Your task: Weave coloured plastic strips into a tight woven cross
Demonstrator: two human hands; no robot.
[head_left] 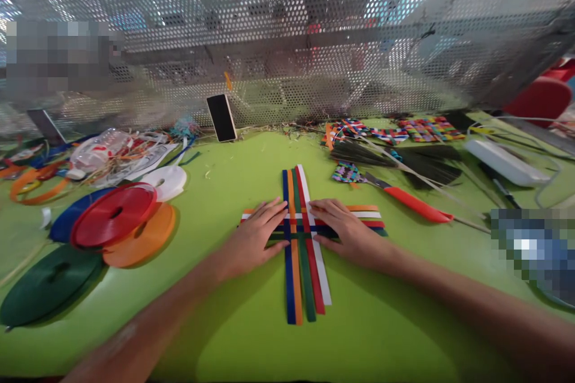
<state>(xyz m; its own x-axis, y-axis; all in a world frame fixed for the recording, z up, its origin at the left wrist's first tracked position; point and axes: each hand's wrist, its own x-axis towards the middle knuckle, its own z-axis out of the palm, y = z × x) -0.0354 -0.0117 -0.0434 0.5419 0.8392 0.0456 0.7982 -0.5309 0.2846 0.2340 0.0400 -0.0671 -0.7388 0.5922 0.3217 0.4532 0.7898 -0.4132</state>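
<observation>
Flat coloured ribbons cross over and under each other on the green table. Lengthwise run a blue ribbon (290, 287), an orange ribbon (297, 293), a green ribbon (308, 293), a red ribbon (318, 287) and a white ribbon (324, 284). Crosswise ribbons (366, 215) in orange, white, red, blue and green pass through them. My left hand (258, 232) rests flat on the crossing's left side, fingertips at the blue ribbon. Opposite it, my right hand (345, 232) lies with fingertips at the white ribbon. Both have their fingers stretched out and partly hide the crosswise ribbons.
Ribbon rolls in red (90, 224), blue (65, 224), orange (153, 233), green (36, 290) and white (173, 179) lie at left. A phone (220, 118) leans against the perforated metal panel (278, 60). At right are a red-handled tool (417, 203), woven pieces (429, 129) and a white power strip (505, 161).
</observation>
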